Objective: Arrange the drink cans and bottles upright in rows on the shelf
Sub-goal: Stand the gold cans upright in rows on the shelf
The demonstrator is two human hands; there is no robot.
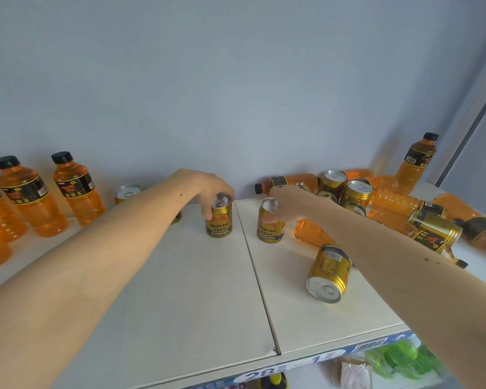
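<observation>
On the white shelf, my left hand grips the top of an upright gold can. My right hand holds a second upright gold can by its upper side, just right of the shelf seam. Another gold can lies on its side near my right forearm. Upright orange bottles with black caps stand in a row at the back left. A further upright can stands behind my left arm, partly hidden.
A jumbled pile of orange bottles and gold cans lies at the back right, with one bottle upright in the corner. Price labels run along the shelf's front edge; green items sit on the shelf below.
</observation>
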